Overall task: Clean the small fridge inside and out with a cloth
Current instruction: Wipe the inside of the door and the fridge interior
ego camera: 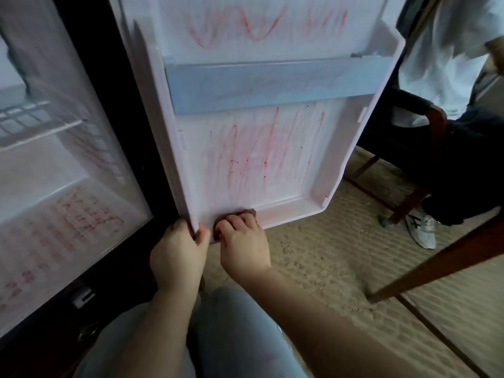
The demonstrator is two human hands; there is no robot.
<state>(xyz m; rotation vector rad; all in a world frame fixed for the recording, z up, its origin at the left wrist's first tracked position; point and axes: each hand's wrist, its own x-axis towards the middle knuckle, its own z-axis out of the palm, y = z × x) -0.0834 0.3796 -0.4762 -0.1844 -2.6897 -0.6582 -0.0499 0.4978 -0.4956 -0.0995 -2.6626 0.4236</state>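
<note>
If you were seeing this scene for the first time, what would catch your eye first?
The red streaks smeared across the inner panel of the open door stand out most, and there are more red marks on the floor of the fridge at left. At the door's bottom edge, the left hand grips the corner while the right hand holds a dark cloth against the ledge.
</note>
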